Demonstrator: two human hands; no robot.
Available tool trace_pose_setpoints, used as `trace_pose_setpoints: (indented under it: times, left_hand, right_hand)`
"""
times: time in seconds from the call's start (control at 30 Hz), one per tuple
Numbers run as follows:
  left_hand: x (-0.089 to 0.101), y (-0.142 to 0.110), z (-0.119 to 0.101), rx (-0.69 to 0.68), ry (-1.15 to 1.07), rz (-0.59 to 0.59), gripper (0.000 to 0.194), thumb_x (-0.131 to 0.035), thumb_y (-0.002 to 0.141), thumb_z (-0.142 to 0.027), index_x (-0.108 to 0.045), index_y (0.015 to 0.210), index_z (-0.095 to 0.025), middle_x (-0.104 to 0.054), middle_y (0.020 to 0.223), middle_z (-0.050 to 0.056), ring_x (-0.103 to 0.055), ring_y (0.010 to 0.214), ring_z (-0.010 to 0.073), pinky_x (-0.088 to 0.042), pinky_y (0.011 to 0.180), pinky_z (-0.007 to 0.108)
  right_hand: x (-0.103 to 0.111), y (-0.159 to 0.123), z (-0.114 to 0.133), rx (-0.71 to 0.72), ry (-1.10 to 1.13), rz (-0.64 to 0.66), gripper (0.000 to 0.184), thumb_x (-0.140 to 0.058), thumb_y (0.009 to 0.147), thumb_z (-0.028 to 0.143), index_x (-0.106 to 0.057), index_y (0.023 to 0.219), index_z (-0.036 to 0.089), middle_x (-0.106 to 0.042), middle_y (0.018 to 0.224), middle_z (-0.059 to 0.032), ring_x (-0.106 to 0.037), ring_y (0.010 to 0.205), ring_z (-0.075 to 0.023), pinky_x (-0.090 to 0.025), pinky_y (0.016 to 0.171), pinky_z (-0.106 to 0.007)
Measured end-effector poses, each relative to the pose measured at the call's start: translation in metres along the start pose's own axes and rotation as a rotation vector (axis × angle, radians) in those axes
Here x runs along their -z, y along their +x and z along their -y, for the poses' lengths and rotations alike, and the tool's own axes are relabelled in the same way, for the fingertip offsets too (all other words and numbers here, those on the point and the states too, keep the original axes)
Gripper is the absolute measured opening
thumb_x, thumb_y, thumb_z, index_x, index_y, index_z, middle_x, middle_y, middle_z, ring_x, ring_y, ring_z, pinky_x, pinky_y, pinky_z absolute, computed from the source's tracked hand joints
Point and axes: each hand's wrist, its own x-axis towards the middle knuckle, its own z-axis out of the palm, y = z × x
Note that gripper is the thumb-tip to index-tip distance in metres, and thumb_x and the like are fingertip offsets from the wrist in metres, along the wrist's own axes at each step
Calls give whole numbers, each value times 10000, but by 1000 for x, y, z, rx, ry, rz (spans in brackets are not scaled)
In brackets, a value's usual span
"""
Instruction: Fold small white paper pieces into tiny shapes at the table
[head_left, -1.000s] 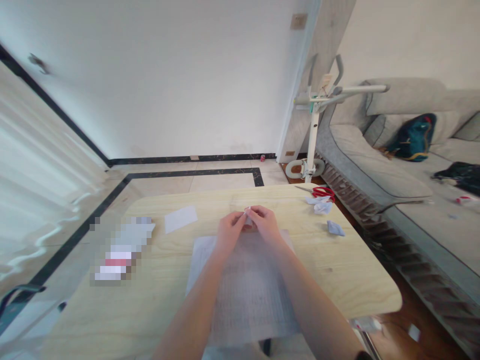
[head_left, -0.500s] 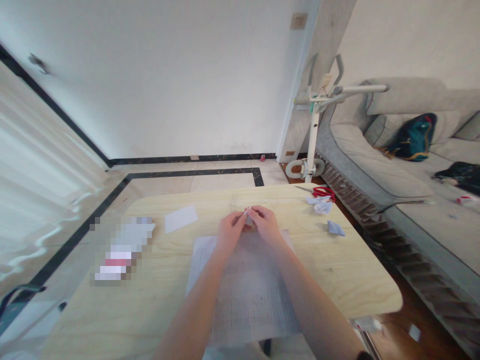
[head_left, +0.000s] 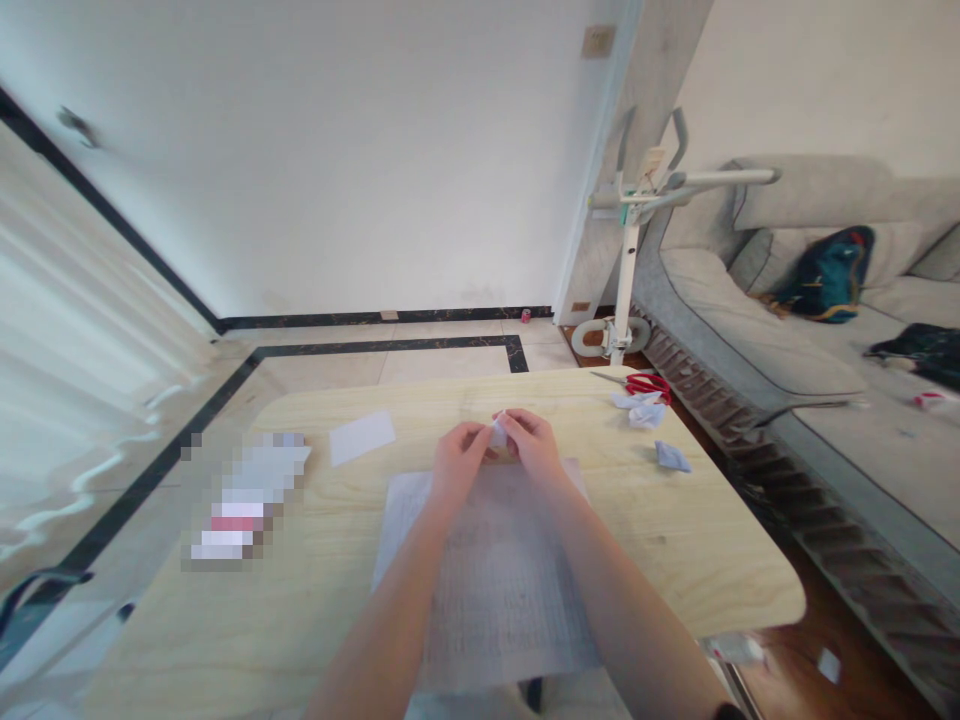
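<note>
Between my two hands is a small piece of white paper (head_left: 498, 434), partly hidden by the fingers. My left hand (head_left: 463, 458) is closed on its left side, thumb and fingertips pinching it. On the other side my right hand (head_left: 531, 445) pinches the same paper near its top. Both hands are just above the far edge of a large printed sheet (head_left: 510, 580), which lies under my forearms on the wooden table (head_left: 330, 560). The paper's exact folded shape is too small to make out.
A flat white paper (head_left: 362, 438) lies to the left, beside a blurred-out item (head_left: 247, 500). At the right are red-handled scissors (head_left: 646, 386), crumpled white paper pieces (head_left: 643, 410) and a folded bluish paper (head_left: 672, 457). A grey sofa (head_left: 795, 370) stands beyond the table's right edge.
The white paper between my fingers has turned, and more of its face shows now. My fingers have shifted slightly around it; the other things have stayed in place.
</note>
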Motion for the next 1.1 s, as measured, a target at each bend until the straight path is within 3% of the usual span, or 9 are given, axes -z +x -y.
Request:
trace_pose_setpoints:
  times: [0.37, 0.57, 0.97, 1.1]
  left_hand:
    - [0, -1, 0, -54, 81, -1, 251, -542, 808, -369, -660, 790, -149, -661, 656, 35, -602, 567, 136, -469, 588, 243]
    - [-1, -2, 0, -83, 83, -13, 242, -544, 804, -368, -662, 780, -158, -660, 673, 33, -606, 595, 137, -473, 595, 237]
    - [0, -5, -3, -104, 80, -18, 232, -544, 806, -350, -655, 751, -154, -651, 664, 32, -593, 591, 133, -468, 588, 233]
    - [-1, -6, -5, -106, 60, -13, 221, -539, 804, -328, -644, 718, -154, -649, 668, 31, -595, 605, 131, -464, 591, 229]
  right_hand:
    - [0, -1, 1, 25, -69, 49, 268, -604, 726, 441, -603, 701, 174, -486, 566, 30, -372, 479, -89, -269, 441, -226]
    - [0, -1, -1, 6, -118, 52, 315, -599, 725, 455, -505, 587, 187, -400, 483, 55, -363, 457, -92, -265, 447, -231]
    - [0, -3, 2, 62, -108, 31, 336, -598, 731, 440, -474, 544, 190, -392, 467, 53, -350, 465, -95, -254, 460, -240]
    - [-1, -3, 0, 34, -73, 4, 347, -587, 732, 472, -538, 557, 176, -399, 474, 43, -348, 464, -96, -247, 450, -243]
